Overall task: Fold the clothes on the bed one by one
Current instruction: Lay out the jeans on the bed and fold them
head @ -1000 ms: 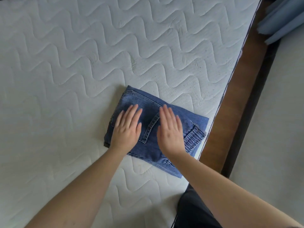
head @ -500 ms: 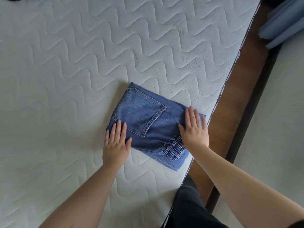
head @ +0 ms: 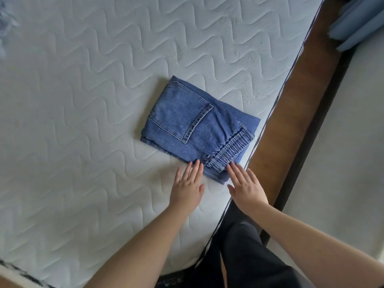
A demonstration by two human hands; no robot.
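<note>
On the white quilted mattress (head: 87, 104), near its right edge: folded jeans (head: 197, 125), a compact blue denim rectangle lying flat, set at a slant to the mattress edge. Back pocket (head: 180, 113) facing up on the left half of the bundle. Gathered elastic waistband (head: 230, 150) along the near right side, with a belt loop beside it. Far right corner of the denim close to the dark piping of the mattress edge.

Head view, near side of the jeans: left hand (head: 188, 189), fingers straight and held together, palm down on the mattress, fingertips touching the near edge of the denim. Right hand (head: 246, 189), likewise flat and outstretched, fingers slightly spread, tips meeting the near right corner of the bundle just below the waistband. Nothing gripped by either hand. Both forearms bare, reaching in from the bottom of the frame.

Beyond the mattress edge to the right: brown wooden bed frame (head: 291, 113), then a dark rail, then pale floor (head: 342, 154). Blue fabric (head: 357, 19) in the upper right corner, hanging or folded, cannot tell which. Dark trousers (head: 245, 252) of the person at the bottom, against the mattress side. Blurred grey-blue patch at the far upper left, too smeared to identify.
</note>
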